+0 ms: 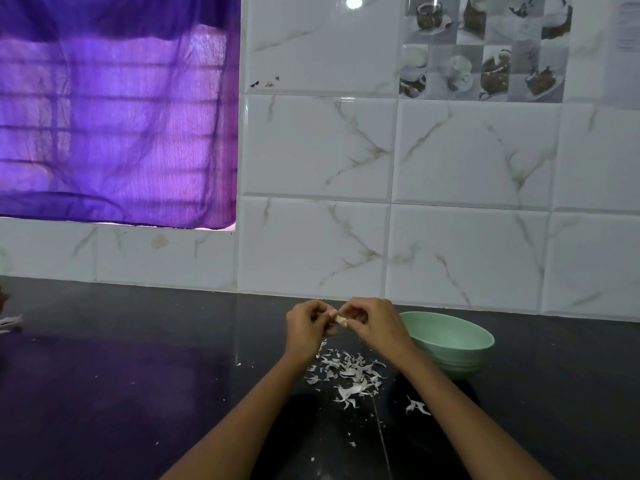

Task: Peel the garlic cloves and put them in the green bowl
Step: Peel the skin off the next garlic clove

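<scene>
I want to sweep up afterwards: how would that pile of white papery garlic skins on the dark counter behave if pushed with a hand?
The white papery garlic skins are thin, curled flakes, so probably very light and floppy. They already lie scattered loosely over the dark glossy countertop, so a push would likely slide and spread them rather than gather them.

No lettering, label, brand, number or sign can be read anywhere. The one trace of print is a pale sheet or tile panel (628,29) at the wall's upper right edge, high above and to the right of where the two hands meet; its faint grey lines of text are too small and blurred to make out. The grey picture tiles of cups and cakes (485,46) beside it carry no legible words.
</scene>
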